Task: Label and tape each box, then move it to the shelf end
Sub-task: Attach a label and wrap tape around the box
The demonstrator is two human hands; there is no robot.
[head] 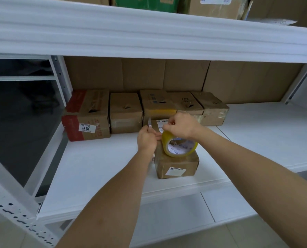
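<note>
1 box [176, 164] near shelf [95, 169] front edge, tape roll [178, 145] on it. 5 boxes [145, 111] in row behind, toward shelf's back-left corner.

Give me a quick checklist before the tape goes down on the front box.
1. Tape roll in hand: ok, right hand grips it over the box.
2. Free tape end held: ok, left hand pinches the strip.
3. Label on the box top: ok, one white label shows.
4. Label fully flat: cannot tell, hands cover part of it.
5. Box steady on the shelf: ok, it sits flat.
6. Room at the shelf end: ok, bare board right of the row of boxes.
</note>
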